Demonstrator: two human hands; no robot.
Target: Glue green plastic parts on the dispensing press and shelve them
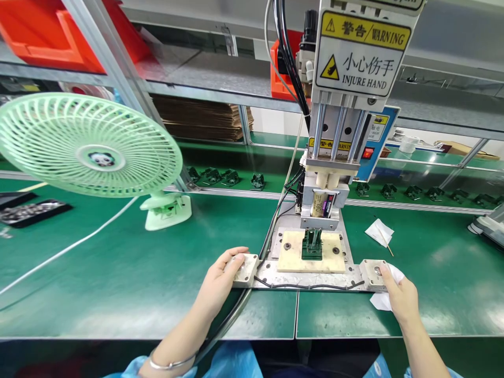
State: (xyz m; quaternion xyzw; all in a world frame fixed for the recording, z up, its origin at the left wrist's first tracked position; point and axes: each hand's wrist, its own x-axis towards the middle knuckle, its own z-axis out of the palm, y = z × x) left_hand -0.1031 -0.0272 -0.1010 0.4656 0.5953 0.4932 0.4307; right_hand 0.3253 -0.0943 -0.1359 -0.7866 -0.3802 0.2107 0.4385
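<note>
A small press machine [334, 157] stands on the green bench in front of me, its ram lowered onto a green part [312, 247] seated on a cream block [293, 260]. My left hand [220, 278] lies on the left metal button box [246, 266], fingers stretched over it. My right hand [399, 296] touches the right metal button box [374, 272] with its fingertips, while the other fingers close on a white cloth [380, 302]. A yellow warning label [360, 50] saying "injure hand" is fixed to the press head.
A pale green clip fan [88, 147] stands at the left with its white cable [66, 247] trailing over the mat. A folded white wipe [378, 232] lies right of the press. Several small dark parts [413, 191] line the conveyor behind. A black tray [29, 212] sits far left.
</note>
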